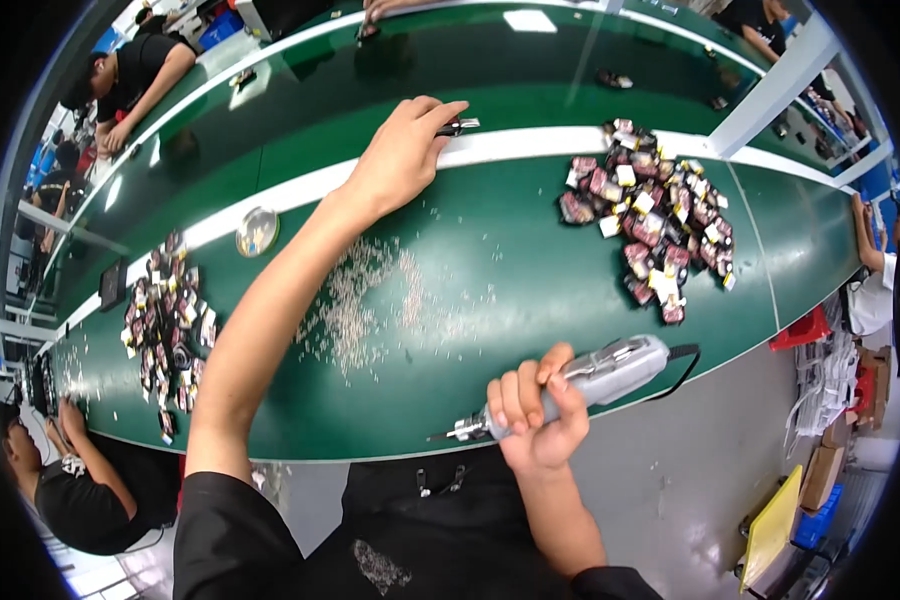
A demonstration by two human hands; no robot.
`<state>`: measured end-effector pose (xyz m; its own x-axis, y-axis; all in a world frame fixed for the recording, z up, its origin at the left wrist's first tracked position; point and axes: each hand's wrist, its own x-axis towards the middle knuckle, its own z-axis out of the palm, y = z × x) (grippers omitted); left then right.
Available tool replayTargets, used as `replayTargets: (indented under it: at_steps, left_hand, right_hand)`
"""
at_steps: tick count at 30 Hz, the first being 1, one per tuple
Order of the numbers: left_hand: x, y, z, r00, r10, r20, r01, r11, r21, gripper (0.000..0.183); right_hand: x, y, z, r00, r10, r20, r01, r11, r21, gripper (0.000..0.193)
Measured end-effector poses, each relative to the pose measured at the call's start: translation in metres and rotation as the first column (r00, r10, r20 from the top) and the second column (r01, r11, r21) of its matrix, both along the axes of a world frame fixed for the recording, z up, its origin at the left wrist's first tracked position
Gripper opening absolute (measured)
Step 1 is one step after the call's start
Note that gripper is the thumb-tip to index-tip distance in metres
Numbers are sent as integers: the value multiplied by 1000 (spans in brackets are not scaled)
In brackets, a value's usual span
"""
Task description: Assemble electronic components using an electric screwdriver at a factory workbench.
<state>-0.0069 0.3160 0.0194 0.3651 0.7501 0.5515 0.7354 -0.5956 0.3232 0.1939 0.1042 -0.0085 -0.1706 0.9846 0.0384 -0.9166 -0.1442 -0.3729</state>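
My right hand (542, 408) is wrapped round a grey electric screwdriver (618, 370) near the bench's front edge. Its thin bit points left, and a black cord trails from its back end. With the arm stretched far forward, my left hand (402, 152) pinches a small black part with a pale end (457, 127), over the white rail. Most of that part is hidden by the fingers. Many tiny screws (355, 305) lie scattered on the green bench (470, 385) between my arms.
A heap of small dark parts with white and yellow tags (660, 215) lies at the right, another heap (167, 330) at the left. A round clear dish (258, 231) stands by the white rail (510, 145). Beyond runs a dark green belt (350, 100). Other people work nearby.
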Motion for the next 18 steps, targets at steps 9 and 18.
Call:
replayTargets:
  at_steps: [9,18]
  left_hand:
    - [-1,-246,7,988,-129,-81,104,961,-256,36]
    - [5,-271,-6,1000,-5,-5,3,963,-270,34]
  right_hand:
    - [20,-25,-7,997,45,-56,-43,998,47,8]
    - [7,-42,-9,987,155,-43,-151,985,86,9]
